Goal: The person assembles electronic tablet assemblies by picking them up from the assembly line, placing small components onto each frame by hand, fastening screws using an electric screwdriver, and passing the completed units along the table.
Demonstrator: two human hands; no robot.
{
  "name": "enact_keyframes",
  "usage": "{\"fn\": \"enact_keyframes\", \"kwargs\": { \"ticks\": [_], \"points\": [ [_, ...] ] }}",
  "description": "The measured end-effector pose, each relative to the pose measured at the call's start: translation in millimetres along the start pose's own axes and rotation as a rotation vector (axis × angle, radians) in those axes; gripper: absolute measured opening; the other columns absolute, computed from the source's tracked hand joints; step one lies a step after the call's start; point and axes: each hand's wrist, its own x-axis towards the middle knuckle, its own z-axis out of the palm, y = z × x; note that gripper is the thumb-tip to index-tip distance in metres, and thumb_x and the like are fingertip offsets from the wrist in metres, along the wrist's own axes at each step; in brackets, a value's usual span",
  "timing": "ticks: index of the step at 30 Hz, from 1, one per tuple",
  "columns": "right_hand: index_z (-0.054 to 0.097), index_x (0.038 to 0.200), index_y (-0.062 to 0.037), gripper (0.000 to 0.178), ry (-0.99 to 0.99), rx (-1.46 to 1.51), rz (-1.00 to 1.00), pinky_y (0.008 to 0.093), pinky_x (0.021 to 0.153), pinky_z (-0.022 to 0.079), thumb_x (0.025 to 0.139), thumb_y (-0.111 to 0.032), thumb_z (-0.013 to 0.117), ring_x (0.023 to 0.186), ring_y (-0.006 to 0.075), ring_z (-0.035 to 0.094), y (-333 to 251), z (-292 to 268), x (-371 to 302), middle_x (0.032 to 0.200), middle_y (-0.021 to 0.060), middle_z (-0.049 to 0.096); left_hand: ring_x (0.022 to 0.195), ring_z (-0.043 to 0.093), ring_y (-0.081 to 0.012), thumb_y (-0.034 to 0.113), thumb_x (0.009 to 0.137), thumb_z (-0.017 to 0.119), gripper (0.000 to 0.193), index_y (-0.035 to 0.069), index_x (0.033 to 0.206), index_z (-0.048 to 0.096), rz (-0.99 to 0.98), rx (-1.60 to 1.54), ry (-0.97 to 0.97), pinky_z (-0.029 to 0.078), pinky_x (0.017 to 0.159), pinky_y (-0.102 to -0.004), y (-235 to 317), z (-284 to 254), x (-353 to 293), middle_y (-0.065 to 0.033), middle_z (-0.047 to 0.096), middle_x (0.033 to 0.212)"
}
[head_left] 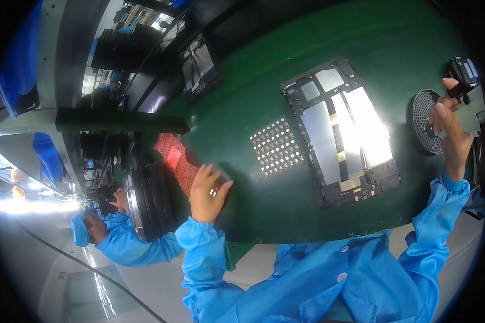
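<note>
My left hand hovers at the lower end of a red bubble-wrap piece, its fingers apart; a small blurred patch shows beside the fingertips. My right hand is bent at a small dispenser-like device with a round perforated disc, at the right edge. What its curled fingers grip, if anything, is hidden. Between my hands lies a flat tablet-like device frame, its inside exposed, with shiny silver panels and dark strips. A sheet of small silver squares rests left of it.
The green work surface carries all this. Another opened device sits at the far left. Dark flat units are stacked by the left edge, below a dark green bar. Beyond them a co-worker in blue reaches with a hand.
</note>
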Motion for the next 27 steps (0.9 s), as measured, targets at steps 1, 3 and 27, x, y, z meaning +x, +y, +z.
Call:
{"fn": "enact_keyframes", "kwargs": {
  "ticks": [1, 3, 27],
  "points": [
    [0.046, 0.12, 0.0035, 0.044, -0.001, 0.027, 0.001, 0.0228, 0.051, 0.04, 0.082, -0.015, 0.059, 0.05, 0.0059, 0.043, -1, 0, 0, 0.063, -0.0003, 0.045, 0.116, 0.045, -0.0381, 0.01, 0.07, 0.071, 0.03, -0.001, 0.097, 0.064, 0.052, -0.074, 0.034, 0.039, 0.095, -0.041, 9, -1, 13, -0.0222, 0.054, 0.117],
    [0.046, 0.119, 0.0038, 0.044, -0.007, 0.054, -0.005, 0.0228, 0.051, 0.04, 0.082, -0.015, 0.06, 0.05, 0.0059, 0.043, -2, 1, 0, 0.063, -0.0003, 0.045, 0.116, 0.046, -0.0366, 0.007, 0.07, 0.07, 0.029, -0.001, 0.098, 0.064, 0.219, -0.155, -0.013, 0.04, 0.094, -0.0398, 33, 4, 43, -0.021, 0.054, 0.117],
    [0.047, 0.118, 0.0041, 0.042, 0.005, 0.015, 0.004, 0.0226, 0.053, 0.041, 0.082, -0.014, 0.059, 0.05, 0.0061, 0.044, 4, 0, -3, 0.062, 0.0, 0.046, 0.112, 0.042, -0.0338, 0.005, 0.057, 0.075, 0.055, 0.009, 0.109, 0.058, 0.661, 0.013, -0.475, 0.04, 0.091, -0.0404, 73, -1, 95, -0.013, 0.044, 0.123]
  ]
}}
